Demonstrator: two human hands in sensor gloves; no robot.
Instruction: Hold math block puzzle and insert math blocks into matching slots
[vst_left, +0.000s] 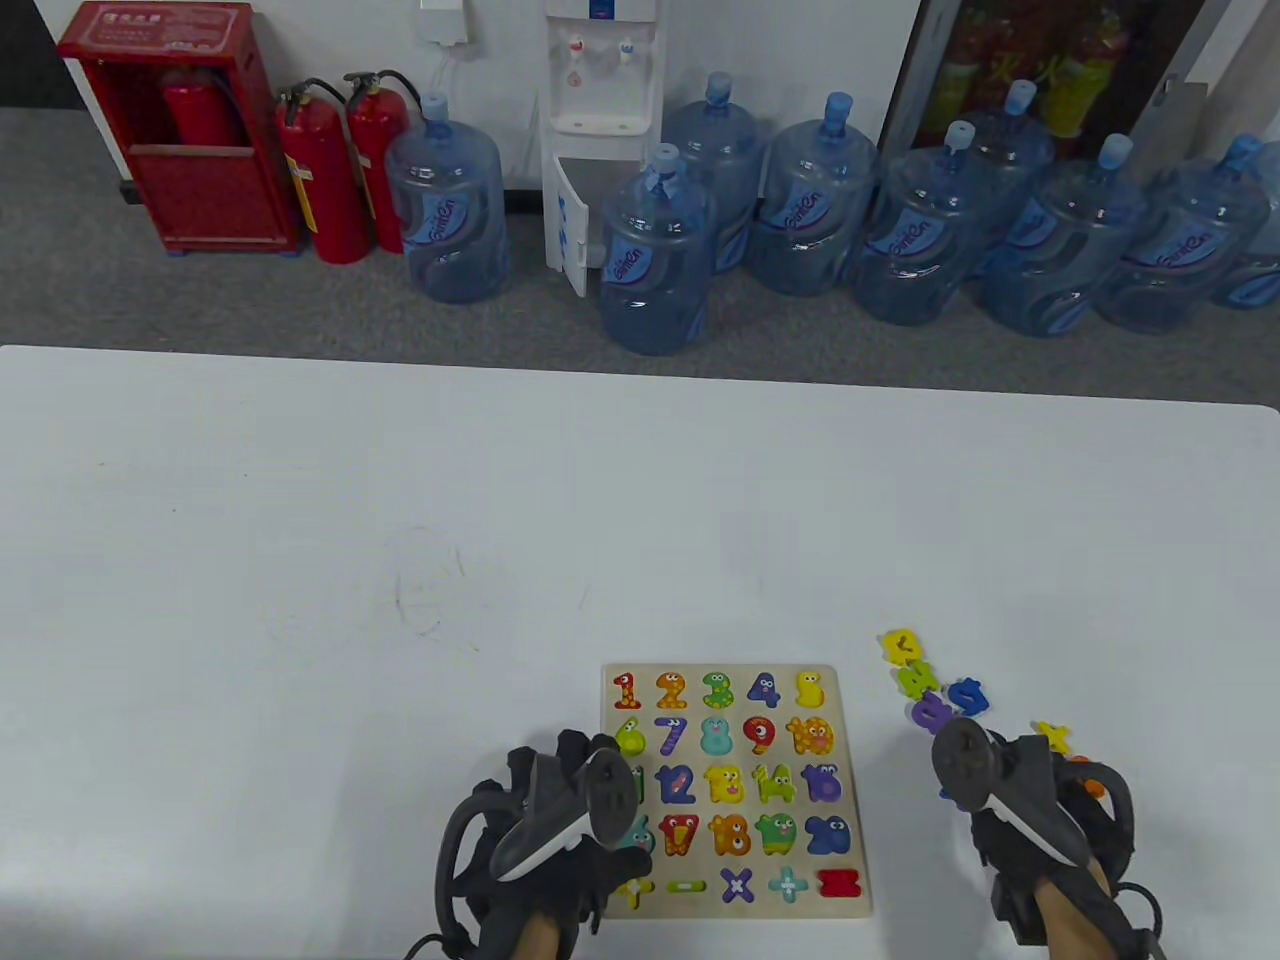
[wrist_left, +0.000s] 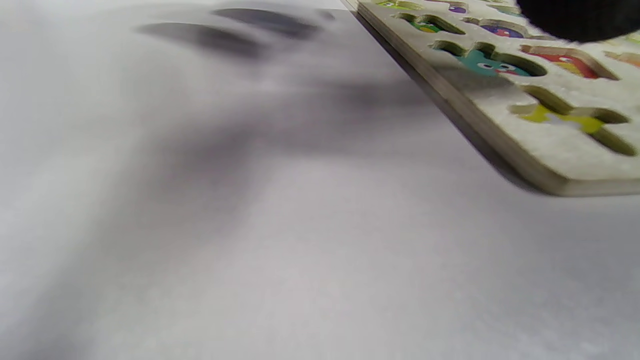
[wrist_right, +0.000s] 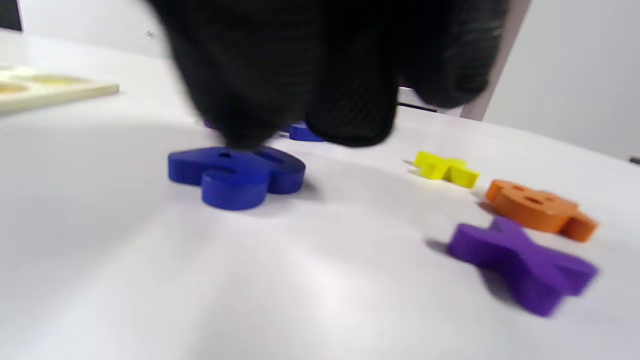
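Observation:
The wooden puzzle board (vst_left: 850, 800) lies flat near the table's front edge, with number and sign slots. In the left wrist view the board (wrist_left: 505, 135) shows empty slots with painted bottoms. My left hand (vst_left: 600, 765) rests on the board's left edge, and a dark fingertip (wrist_left: 575, 20) is over the board. My right hand (vst_left: 965, 790) is to the right of the board, among the loose blocks. Its fingertips (wrist_right: 345, 115) come down onto a dark blue block (wrist_right: 235, 175) that lies flat on the table.
Loose blocks lie right of the board: yellow (vst_left: 902, 645), lime (vst_left: 918, 678), blue (vst_left: 968, 696), purple (vst_left: 932, 712). A yellow plus (wrist_right: 447, 169), an orange block (wrist_right: 540, 207) and a purple X (wrist_right: 525, 262) lie beside my right hand. The board's corner (wrist_right: 50, 92) is at the left.

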